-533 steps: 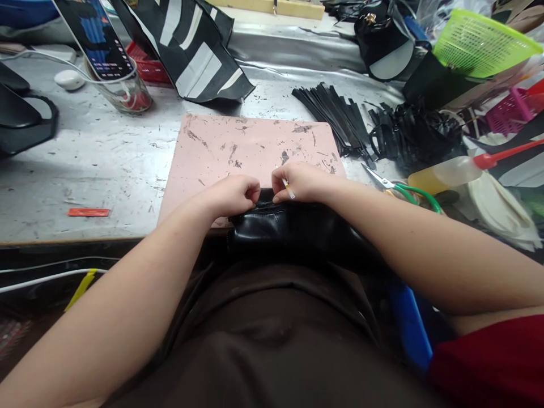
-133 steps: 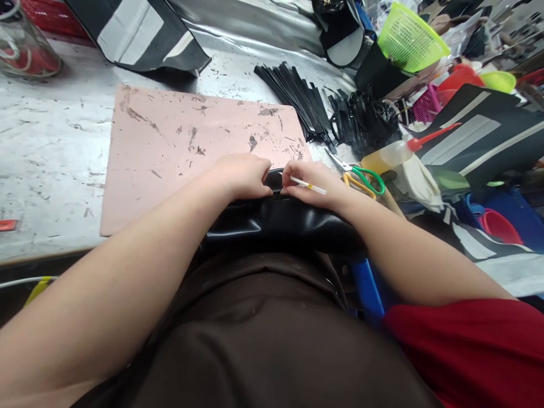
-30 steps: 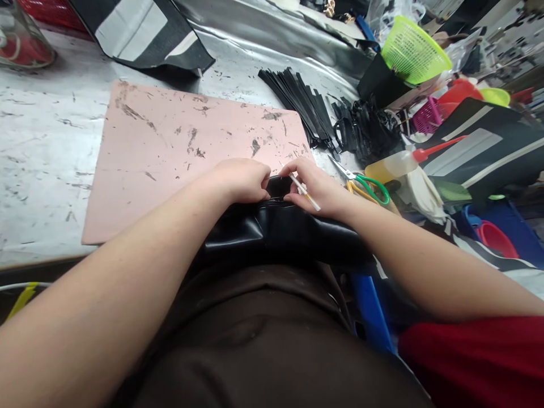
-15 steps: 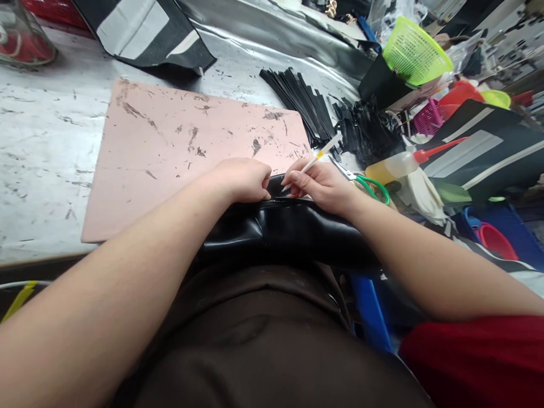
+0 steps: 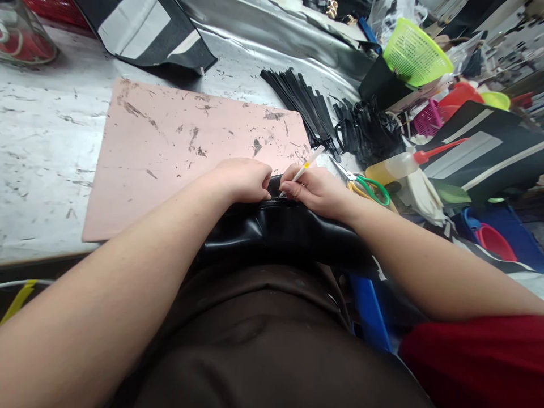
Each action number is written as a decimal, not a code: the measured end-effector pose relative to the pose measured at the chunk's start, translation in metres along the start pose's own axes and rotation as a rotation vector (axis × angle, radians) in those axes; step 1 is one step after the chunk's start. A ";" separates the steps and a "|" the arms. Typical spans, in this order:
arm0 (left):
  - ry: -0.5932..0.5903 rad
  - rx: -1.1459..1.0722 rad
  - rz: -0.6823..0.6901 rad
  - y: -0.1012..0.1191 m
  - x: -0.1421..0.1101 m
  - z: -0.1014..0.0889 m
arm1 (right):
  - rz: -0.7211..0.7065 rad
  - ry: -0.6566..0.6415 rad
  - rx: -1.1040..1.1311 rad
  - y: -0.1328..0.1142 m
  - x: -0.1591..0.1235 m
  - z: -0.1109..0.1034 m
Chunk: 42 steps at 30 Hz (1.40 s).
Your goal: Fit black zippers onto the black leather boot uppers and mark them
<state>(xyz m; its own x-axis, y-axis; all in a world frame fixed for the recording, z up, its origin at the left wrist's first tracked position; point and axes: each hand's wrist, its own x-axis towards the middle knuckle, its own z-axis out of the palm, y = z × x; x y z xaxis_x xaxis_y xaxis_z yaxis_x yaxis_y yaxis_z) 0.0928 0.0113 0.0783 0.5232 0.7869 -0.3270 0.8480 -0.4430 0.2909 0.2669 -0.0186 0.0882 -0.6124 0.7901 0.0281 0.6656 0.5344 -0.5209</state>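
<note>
A glossy black leather-like piece (image 5: 280, 229) lies across my lap at the table's front edge. My left hand (image 5: 246, 180) is closed on its upper edge, with the fingertips pinching the material. Between the fingers of my right hand (image 5: 314, 190) is a slim white pen (image 5: 306, 164) with a yellow band, held slanted. Its tip points down at the edge of the black piece, close beside my left fingertips. Whether the tip touches the material I cannot tell. Behind both hands lies a pink board (image 5: 182, 141) with dark smudges.
Green-handled scissors (image 5: 369, 187) lie just right of my right hand, near a bottle (image 5: 393, 167) with a red nozzle. Black strips (image 5: 297, 105) are bunched behind the board. A lime basket (image 5: 416, 54) stands at the back right, and a black panel (image 5: 144, 34) at the back left.
The pen has come down and to the left, and its tip is now at the black piece's edge. My right hand has shifted slightly left; my left hand has stayed put.
</note>
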 end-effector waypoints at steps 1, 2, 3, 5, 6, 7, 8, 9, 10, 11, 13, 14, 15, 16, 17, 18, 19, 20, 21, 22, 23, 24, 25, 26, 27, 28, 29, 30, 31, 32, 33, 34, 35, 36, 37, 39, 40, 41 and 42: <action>-0.002 0.003 0.001 0.000 0.000 0.000 | 0.002 0.007 0.004 0.000 0.000 0.000; -0.002 0.006 0.003 0.000 0.000 0.000 | 0.003 0.013 0.010 0.000 0.000 0.001; 0.000 0.009 0.004 0.000 -0.001 0.000 | 0.004 0.018 0.017 0.001 -0.001 0.001; 0.002 0.014 0.007 0.000 -0.001 -0.001 | 0.004 0.029 0.033 0.001 -0.001 0.002; 0.003 0.013 0.008 0.000 -0.001 -0.001 | 0.006 0.033 0.041 0.002 -0.001 0.002; 0.001 0.012 0.006 0.000 -0.001 -0.001 | 0.009 0.035 0.047 0.002 -0.001 0.002; -0.003 0.011 0.003 0.001 -0.001 -0.001 | 0.014 0.036 0.052 0.002 -0.001 0.002; -0.006 0.010 0.001 0.001 -0.001 -0.001 | 0.018 0.037 0.059 0.002 -0.001 0.002; -0.007 0.009 -0.001 0.001 -0.001 -0.001 | 0.022 0.037 0.071 0.002 -0.001 0.003; -0.007 0.009 -0.001 0.001 -0.001 -0.001 | 0.028 0.038 0.093 0.002 -0.001 0.003; 0.003 0.004 0.004 0.001 -0.004 -0.001 | 0.053 0.049 0.165 0.002 -0.001 0.003; 0.012 -0.003 0.010 0.000 -0.005 -0.001 | 0.073 0.055 0.212 0.002 -0.001 0.004; 0.023 -0.016 0.015 -0.001 -0.008 -0.001 | 0.095 0.061 0.262 0.002 -0.002 0.004; 0.036 -0.033 0.019 -0.002 -0.010 0.000 | 0.118 0.063 0.312 0.003 -0.002 0.004; 0.053 -0.052 0.025 -0.003 -0.013 0.001 | 0.140 0.063 0.361 0.003 -0.002 0.004; 0.070 -0.070 0.029 -0.004 -0.016 0.002 | 0.160 0.060 0.408 0.004 -0.003 0.004; 0.084 -0.085 0.032 -0.005 -0.018 0.002 | 0.178 0.054 0.452 0.005 -0.003 0.003; 0.096 -0.094 0.035 -0.006 -0.021 0.003 | 0.193 0.047 0.494 0.005 -0.003 0.003; 0.106 -0.096 0.040 -0.006 -0.022 0.004 | 0.205 0.039 0.530 0.005 -0.003 0.003; 0.111 -0.092 0.043 -0.007 -0.023 0.005 | 0.215 0.031 0.559 0.005 -0.003 0.002; 0.113 -0.087 0.043 -0.007 -0.024 0.006 | 0.221 0.024 0.579 0.005 -0.004 0.002; 0.112 -0.081 0.046 -0.007 -0.024 0.006 | 0.226 0.019 0.592 0.004 -0.004 0.002; 0.110 -0.075 0.048 -0.007 -0.025 0.007 | 0.230 0.017 0.598 0.003 -0.005 0.002; 0.110 -0.069 0.049 -0.007 -0.025 0.007 | 0.235 0.015 0.598 0.002 -0.005 0.003; 0.112 -0.062 0.047 -0.006 -0.025 0.007 | 0.239 0.013 0.592 0.001 -0.005 0.003; 0.116 -0.055 0.045 -0.006 -0.025 0.007 | 0.240 0.012 0.583 0.000 -0.006 0.004; 0.120 -0.047 0.041 -0.006 -0.025 0.007 | 0.238 0.010 0.571 0.000 -0.006 0.004; 0.121 -0.039 0.037 -0.005 -0.025 0.007 | 0.235 0.007 0.554 0.000 -0.006 0.005; 0.119 -0.034 0.033 -0.005 -0.026 0.007 | 0.228 0.002 0.532 0.000 -0.006 0.005; 0.114 -0.030 0.034 -0.004 -0.026 0.007 | 0.220 -0.002 0.508 0.000 -0.005 0.006; 0.110 -0.027 0.036 -0.004 -0.027 0.007 | 0.211 -0.006 0.481 0.001 -0.005 0.006; 0.107 -0.025 0.037 -0.003 -0.027 0.007 | 0.202 -0.008 0.454 0.001 -0.005 0.006; 0.108 -0.023 0.037 -0.003 -0.028 0.007 | 0.193 -0.009 0.431 0.001 -0.005 0.006; 0.111 -0.020 0.036 -0.003 -0.028 0.007 | 0.184 -0.009 0.414 0.001 -0.005 0.007; 0.116 -0.019 0.035 -0.003 -0.028 0.007 | 0.177 -0.009 0.402 0.001 -0.005 0.007; 0.124 -0.023 0.036 -0.003 -0.028 0.007 | 0.177 -0.017 0.404 0.001 -0.005 0.006; 0.129 -0.027 0.036 -0.003 -0.028 0.007 | 0.184 -0.018 0.418 0.001 -0.005 0.006; 0.134 -0.029 0.036 -0.003 -0.028 0.008 | 0.193 -0.015 0.437 0.001 -0.006 0.006; 0.136 -0.032 0.035 -0.003 -0.028 0.008 | 0.201 -0.004 0.457 0.001 -0.007 0.005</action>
<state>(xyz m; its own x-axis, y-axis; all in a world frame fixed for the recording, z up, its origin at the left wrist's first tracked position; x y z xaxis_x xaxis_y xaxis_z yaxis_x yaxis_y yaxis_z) 0.0761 -0.0122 0.0792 0.5342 0.8233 -0.1920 0.8254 -0.4589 0.3287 0.2693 -0.0249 0.0828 -0.4930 0.8625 -0.1142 0.5163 0.1844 -0.8363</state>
